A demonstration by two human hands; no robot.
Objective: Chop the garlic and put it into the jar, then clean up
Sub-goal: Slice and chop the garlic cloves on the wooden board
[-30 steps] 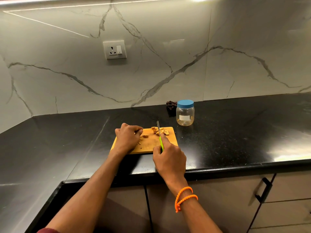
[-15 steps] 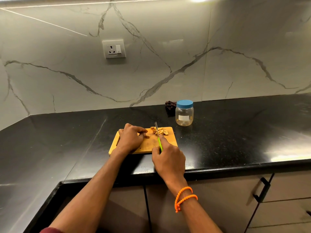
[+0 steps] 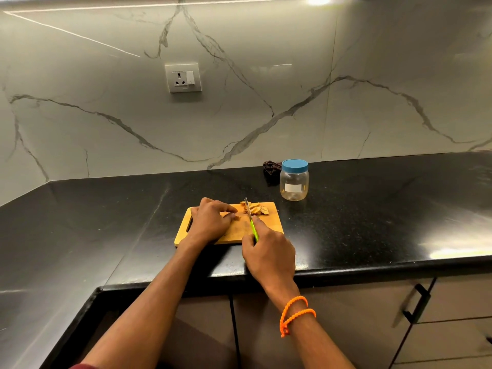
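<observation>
The surface point(image 3: 372, 209) is black polished stone, finely speckled and glossy enough to mirror the ceiling light. Behind it the wall point(image 3: 266, 75) looks like smooth white marble with grey veins and a soft sheen. The chopping board point(image 3: 239, 231) is pale wood with a matt face. The knife point(image 3: 250, 217) has a thin metal blade and a bright green plastic-looking handle. The jar point(image 3: 294, 183) is clear and glossy, glass or plastic cannot be told, with a smooth blue plastic lid and a white paper label. The cabinet fronts point(image 3: 346, 328) are matt brown with a black handle.
</observation>
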